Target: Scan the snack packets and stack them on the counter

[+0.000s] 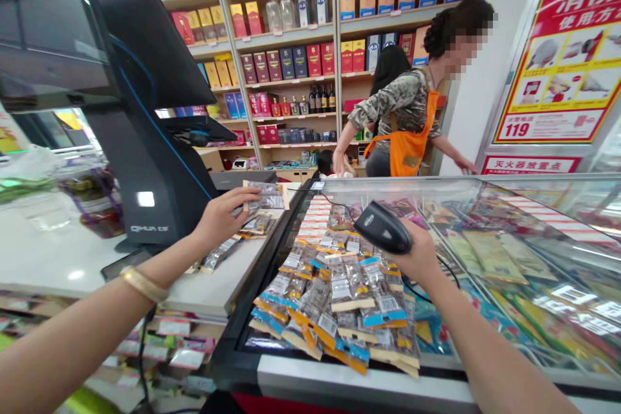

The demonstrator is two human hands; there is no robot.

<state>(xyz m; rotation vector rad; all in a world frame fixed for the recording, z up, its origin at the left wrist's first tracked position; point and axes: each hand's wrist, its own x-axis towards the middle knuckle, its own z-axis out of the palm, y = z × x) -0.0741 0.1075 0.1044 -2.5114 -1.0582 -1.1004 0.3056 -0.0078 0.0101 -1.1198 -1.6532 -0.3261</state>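
Note:
My left hand (pixel 226 212) reaches over the white counter and grips a small clear snack packet (pixel 269 195) by its left end. Below that packet, a few similar packets (pixel 220 252) lie on the counter near its edge. My right hand (pixel 420 252) is wrapped round a black barcode scanner (pixel 383 228), whose head points left above the glass freezer top. Under the scanner spreads a heap of small packets (pixel 334 304) with orange, blue and cream edges and printed barcodes. The scanner's trigger is hidden from this side.
A black checkout terminal (pixel 160 162) stands on the white counter (pixel 63 259) at left. The glass-topped freezer (pixel 490 233) holds bagged goods. Behind it, a person in an orange apron (pixel 412 136) leans over. Shelves of boxes and bottles (pixel 286 61) line the back wall. The scanner's cable (pixel 451 268) hangs nearby.

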